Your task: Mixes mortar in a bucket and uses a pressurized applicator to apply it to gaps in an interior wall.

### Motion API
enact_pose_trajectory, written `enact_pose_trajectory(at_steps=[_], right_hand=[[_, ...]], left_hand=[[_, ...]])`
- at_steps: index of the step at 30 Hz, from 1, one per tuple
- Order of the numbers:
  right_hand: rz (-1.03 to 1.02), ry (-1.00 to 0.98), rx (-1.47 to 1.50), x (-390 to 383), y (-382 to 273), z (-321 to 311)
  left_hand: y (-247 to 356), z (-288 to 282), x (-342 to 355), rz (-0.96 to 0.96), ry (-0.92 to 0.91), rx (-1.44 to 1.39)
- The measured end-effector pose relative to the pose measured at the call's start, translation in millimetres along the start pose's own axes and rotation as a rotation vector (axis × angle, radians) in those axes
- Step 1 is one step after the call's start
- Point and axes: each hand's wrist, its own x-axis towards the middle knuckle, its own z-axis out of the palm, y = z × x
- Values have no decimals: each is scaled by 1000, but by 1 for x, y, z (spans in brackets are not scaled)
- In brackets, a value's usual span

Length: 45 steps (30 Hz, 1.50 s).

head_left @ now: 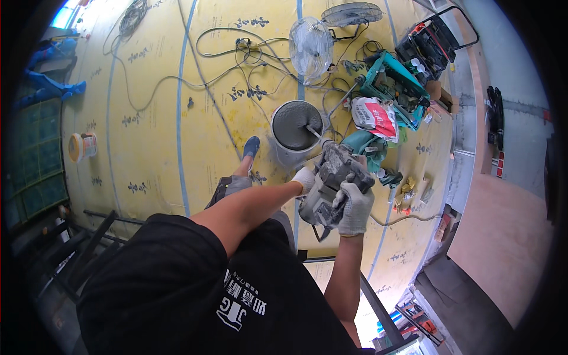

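Observation:
A dusty grey handheld power mixer (334,183) is between my gloved hands, tilted over a bucket. Its shaft (313,131) runs down into wet grey mortar (294,123) that nearly fills the round bucket (290,156) on the floor. My right hand (355,207), in a white knit glove, wraps round the mixer's right side. On the other side, my left hand (304,179) is against the mixer's body, with its fingers mostly hidden behind it. The paddle end is out of sight in the mortar.
A wire fan (310,47) stands beyond the bucket among loose cables (236,56). Right of the bucket lie a red-and-white sack (376,118) and a teal tool case (399,83). A black tool carrier (429,44) is farther back. A small white pail (83,147) stands left.

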Motion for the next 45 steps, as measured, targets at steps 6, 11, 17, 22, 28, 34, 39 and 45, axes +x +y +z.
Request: enact_pose_trajectory(at_steps=[6, 11, 17, 22, 28, 34, 39, 45], right_hand=[[14, 27, 18, 7, 1, 0], [17, -51, -11, 9, 2, 9], [-13, -82, -25, 8, -1, 17], [-67, -117, -14, 12, 0, 28], [-7, -129, -2, 10, 0, 29], [-32, -180, -45, 10, 0, 27], [-70, -249, 16, 12, -1, 46], [-52, -261, -27, 14, 4, 40]], left_hand=[[21, -41, -4, -251, -203, -337], [-2, -14, -5, -185, -67, -218], [-4, -27, -5, -219, -34, -199], [-6, -45, 7, -280, 60, -264], [-15, -37, -8, -266, 1, -251], [-13, -34, -15, -152, 102, -253], [-47, -30, -8, -172, 25, -113], [-23, -55, -19, -311, -33, -149]])
